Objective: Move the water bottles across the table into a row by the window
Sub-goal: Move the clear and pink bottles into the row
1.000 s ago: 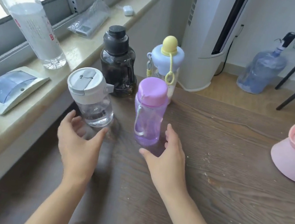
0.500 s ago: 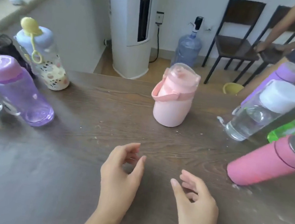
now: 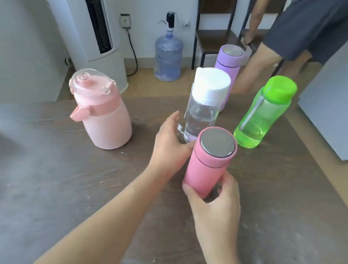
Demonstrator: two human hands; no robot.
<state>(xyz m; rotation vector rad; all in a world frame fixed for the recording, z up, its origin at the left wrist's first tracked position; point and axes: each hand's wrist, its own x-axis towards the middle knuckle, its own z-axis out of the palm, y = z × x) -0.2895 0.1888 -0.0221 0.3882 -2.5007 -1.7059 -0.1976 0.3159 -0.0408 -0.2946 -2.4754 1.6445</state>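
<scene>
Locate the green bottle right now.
In the head view, the green bottle stands upright at the table's far right, right of the clear white-capped bottle, untouched.

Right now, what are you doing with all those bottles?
A person is gathering water bottles on a wooden table. The right hand grips the bottom of the pink flask. The left hand is at the base of the clear bottle with the white cap. The pale pink jug, green bottle and purple flask stand untouched. No window shows.
</scene>
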